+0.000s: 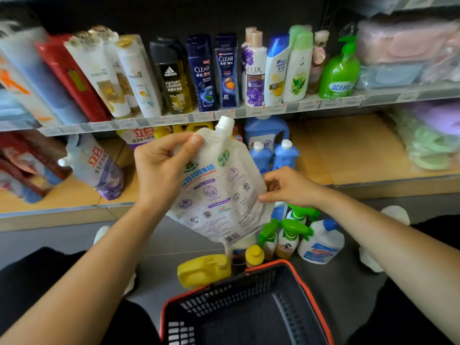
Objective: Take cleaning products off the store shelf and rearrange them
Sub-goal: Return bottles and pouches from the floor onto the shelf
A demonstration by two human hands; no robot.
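A white refill pouch (219,192) with a screw cap and printed back label hangs in front of the lower shelf, tilted. My left hand (161,168) grips its upper left corner below the spout. My right hand (283,186) pinches its right edge. A second pouch (97,168) with red lettering leans on the lower shelf to the left. Behind the held pouch stand blue detergent bottles (273,150).
A black basket with a red rim (251,310) sits on the floor below my hands. Beside it stand a yellow jug (202,270), green-trigger spray bottles (288,235) and a white bleach bottle (322,242). The upper shelf holds shampoo bottles (201,73).
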